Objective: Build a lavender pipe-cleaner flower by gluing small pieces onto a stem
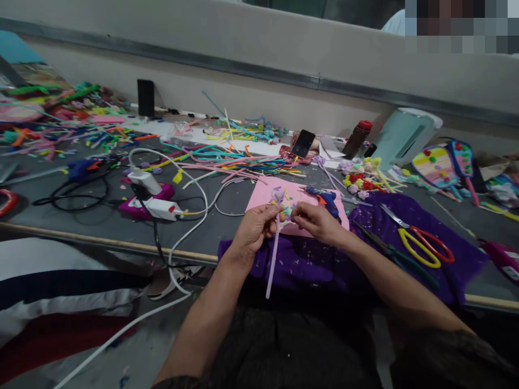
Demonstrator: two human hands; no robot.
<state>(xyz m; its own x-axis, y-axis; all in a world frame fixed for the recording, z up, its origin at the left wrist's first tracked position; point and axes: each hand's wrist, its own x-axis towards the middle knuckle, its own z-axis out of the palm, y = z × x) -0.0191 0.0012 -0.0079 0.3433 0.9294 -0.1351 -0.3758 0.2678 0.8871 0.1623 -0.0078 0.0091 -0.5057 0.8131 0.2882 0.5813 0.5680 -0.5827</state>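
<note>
My left hand pinches a lilac pipe-cleaner flower just below its head, and its pale lilac stem hangs down over the purple cloth. Close to its right, my right hand has its thumb and fingers pressed together; what they hold, if anything, is too small to make out. Both hands are above a pink sheet strewn with small yellow and teal bits. A blue glue gun lies on the sheet just beyond my right hand.
Red-and-yellow scissors and dark green pliers lie on the purple cloth. Pipe cleaners and a phone are behind the sheet. A power strip with white cables is on the left. A person's leg shows lower left.
</note>
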